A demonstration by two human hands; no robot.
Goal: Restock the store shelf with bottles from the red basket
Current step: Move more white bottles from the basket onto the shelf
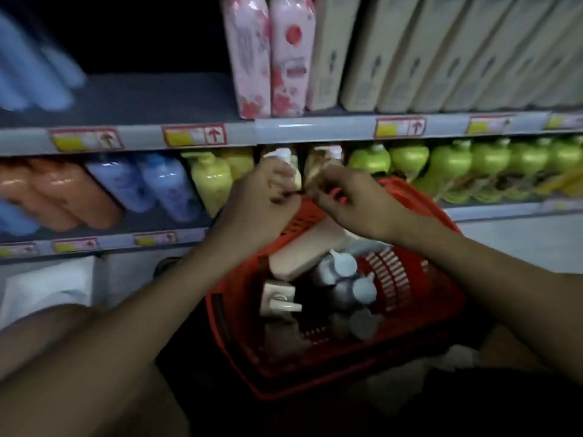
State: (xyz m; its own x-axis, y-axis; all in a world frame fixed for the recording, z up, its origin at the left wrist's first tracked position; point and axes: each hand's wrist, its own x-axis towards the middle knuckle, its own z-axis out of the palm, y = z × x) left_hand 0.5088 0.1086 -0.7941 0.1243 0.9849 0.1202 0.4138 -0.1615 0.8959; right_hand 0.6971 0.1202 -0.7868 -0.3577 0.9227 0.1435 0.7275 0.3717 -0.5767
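Bottles [303, 253] in red basket [410, 279]: rigid, slick plastic, probably hefty, best gripped mid-body; both hands' fingers curled, contents unclear.

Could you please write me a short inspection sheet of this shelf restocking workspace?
Surface: grey shelf, part bare beside pink bottles.
Job's things: red basket holds a cream bottle and dark bottles with pale caps.
Clutter: nothing seen.
Hands: left hand grips a pump bottle at the lower shelf; right hand is curled by a second one, grip unclear.
Cables: nothing seen.
Surroundings: green bottles, price tags; dim, blurred.
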